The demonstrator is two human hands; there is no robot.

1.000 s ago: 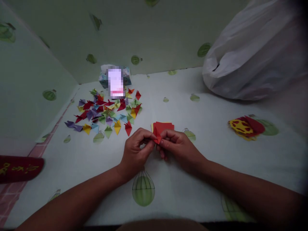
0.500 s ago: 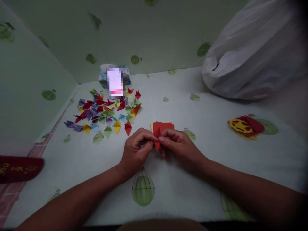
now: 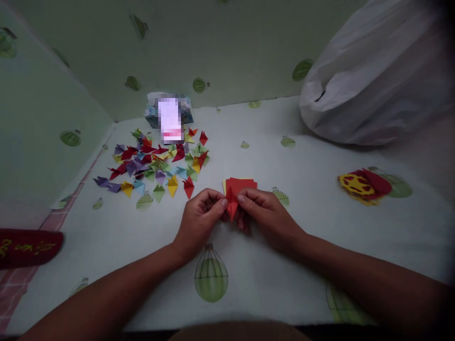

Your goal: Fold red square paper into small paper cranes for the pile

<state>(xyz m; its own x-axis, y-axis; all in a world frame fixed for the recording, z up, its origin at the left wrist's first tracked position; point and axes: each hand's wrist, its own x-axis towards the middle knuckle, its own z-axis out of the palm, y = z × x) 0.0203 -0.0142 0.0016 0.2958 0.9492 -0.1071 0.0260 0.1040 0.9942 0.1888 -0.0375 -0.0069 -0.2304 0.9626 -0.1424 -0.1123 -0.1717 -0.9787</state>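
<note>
Between my two hands is a small red folded paper, a pointed origami piece with its narrow tip toward me. My left hand pinches its left edge, thumb on top. On the other edge, my right hand grips it between thumb and fingers, the lower fingers curled underneath. Just behind the hands lies a stack of square paper sheets, red on top with yellow showing at the left edge. Many folded paper cranes in several colours lie in a loose heap at the back left.
A lit phone, blurred out, leans on a tissue box by the back wall. A large white plastic bag bulges over the right rear. Red and yellow cut-outs lie at right; a dark red item with yellow characters is at the left edge.
My left thumb has moved up onto the left edge of the red paper, and the left index finger has drawn back from its middle. The paper's front shows more openly now.
</note>
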